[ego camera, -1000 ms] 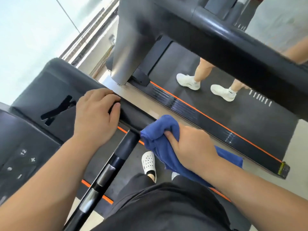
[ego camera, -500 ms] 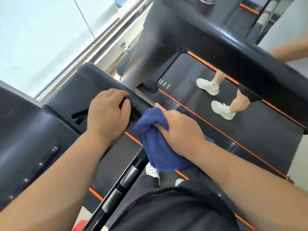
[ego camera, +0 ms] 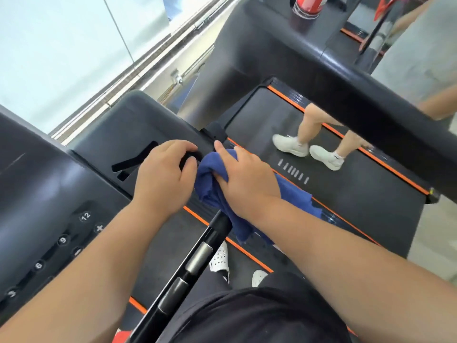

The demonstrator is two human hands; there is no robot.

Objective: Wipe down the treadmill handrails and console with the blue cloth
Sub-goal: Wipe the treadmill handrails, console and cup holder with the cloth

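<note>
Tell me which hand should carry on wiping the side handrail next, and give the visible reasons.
The right hand. It already grips the blue cloth, bunched against the handrail. The left hand holds no cloth; it is curled over the rail beside the cloth, apparently bracing.

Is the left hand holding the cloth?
No, the left hand grips the bare handrail, while the right hand holds the blue cloth.
</note>
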